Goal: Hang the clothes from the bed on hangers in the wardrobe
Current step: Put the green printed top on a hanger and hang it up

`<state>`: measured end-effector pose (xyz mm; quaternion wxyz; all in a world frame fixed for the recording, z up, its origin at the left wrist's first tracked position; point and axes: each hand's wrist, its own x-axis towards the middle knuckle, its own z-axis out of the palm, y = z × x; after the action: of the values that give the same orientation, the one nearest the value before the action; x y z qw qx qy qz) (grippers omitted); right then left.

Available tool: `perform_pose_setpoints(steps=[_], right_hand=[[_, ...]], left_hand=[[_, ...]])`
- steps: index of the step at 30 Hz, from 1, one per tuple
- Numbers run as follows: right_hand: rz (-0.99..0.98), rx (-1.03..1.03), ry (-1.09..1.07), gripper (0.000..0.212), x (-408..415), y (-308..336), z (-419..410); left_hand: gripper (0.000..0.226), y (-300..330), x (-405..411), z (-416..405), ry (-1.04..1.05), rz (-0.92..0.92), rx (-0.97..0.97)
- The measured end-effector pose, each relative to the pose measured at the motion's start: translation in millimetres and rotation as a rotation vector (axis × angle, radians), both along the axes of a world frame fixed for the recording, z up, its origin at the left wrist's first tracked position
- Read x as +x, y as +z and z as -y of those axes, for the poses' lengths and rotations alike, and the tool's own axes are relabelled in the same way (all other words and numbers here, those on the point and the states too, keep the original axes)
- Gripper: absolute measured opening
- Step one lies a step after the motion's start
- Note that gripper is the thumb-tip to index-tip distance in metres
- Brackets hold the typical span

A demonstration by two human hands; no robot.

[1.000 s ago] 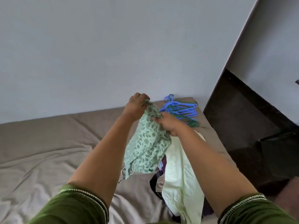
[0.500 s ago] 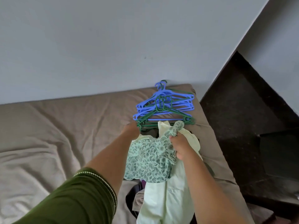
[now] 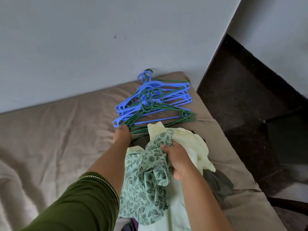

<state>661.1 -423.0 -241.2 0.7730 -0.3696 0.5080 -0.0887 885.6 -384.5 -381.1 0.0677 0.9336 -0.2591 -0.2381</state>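
The printed garment [image 3: 146,179], a thin mint-green cloth with dark leaf and flower motifs, hangs bunched from the right hand [image 3: 176,160] above the clothes pile at the near right of the bed [image 3: 58,130]. A second ago both hands held it up high in front of the wall; now only the right hand grips it, fingers curled round a gathered fold, and it has come down low over the pile. The left hand [image 3: 122,135] has let go and reached forward to the hangers [image 3: 153,100]; its fingertips meet the near left end of the green ones, though whether they pinch a hanger or merely touch it cannot be told, since the fingers are hidden behind the knuckles.

The hangers lie in a loose stack near the far corner of the bed: blue ones of flat moulded plastic with hooked tops, and green ones of thin wire-like rod with looped ends, all tangled together. A pale yellow-green garment [image 3: 191,147], soft and plain, lies crumpled under and beside the printed one, with a dark grey piece [image 3: 218,182] showing at its right edge. The bed sheet is taupe, smooth and creased in long folds. A dark green sleeve [image 3: 80,202] with narrow pale trim covers the left upper arm. The wall [image 3: 100,47] is plain grey-white, and the floor [image 3: 241,97] to the right is dark and speckled.
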Motion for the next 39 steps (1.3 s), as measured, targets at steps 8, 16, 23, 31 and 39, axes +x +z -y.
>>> perform_pose_setpoints(steps=[8, 16, 23, 31, 39], right_hand=[[0.034, 0.006, -0.038, 0.025, -3, -1, -2], [-0.043, -0.041, -0.054, 0.023, -2, 46, -22], [0.068, -0.039, -0.049, 0.021, -2, 188, -87], [0.293, -0.085, -0.055, 0.021, 8, 364, -177], [0.398, -0.237, -0.035, 0.026, 26, 443, -248]], left_hand=[[0.022, -3, -5, -7, -0.028, -0.067, -0.052], [0.027, 65, -42, -62, -0.1, -0.082, -0.371], [0.025, 201, -51, -163, 0.045, -0.008, -0.453], [0.021, 328, -90, -298, 0.237, -0.17, -0.758], [0.018, 400, -113, -380, 0.316, -0.037, -0.986]])
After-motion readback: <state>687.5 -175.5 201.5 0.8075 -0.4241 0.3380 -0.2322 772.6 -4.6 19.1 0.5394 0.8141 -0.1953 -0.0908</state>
